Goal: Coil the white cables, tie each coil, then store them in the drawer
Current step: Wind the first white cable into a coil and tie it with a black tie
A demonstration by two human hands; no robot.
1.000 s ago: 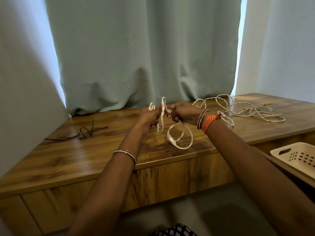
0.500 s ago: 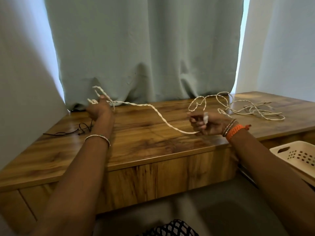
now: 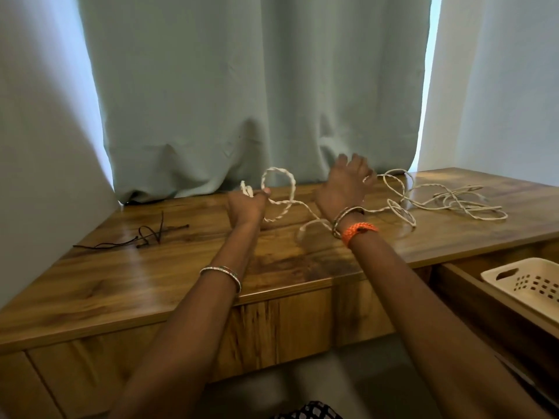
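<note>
Twisted white cable (image 3: 282, 189) looped loosely, left hand (image 3: 246, 204) gripping it, right hand (image 3: 344, 184) fingers spread, released.

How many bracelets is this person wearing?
3 that I can make out: one beaded bangle on the left forearm, and on the right wrist a dark beaded bracelet beside an orange woven band. The dark one may be several stacked strands.

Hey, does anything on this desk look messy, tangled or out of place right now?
Yes. The white cable sprawls in loose, overlapping loops across the desk's right side, uncoiled and untied. The left hand grips one end, with a twisted loop standing up beside it. Dark ties lie crossed at the left. Nothing looks damaged or spilled.
</note>
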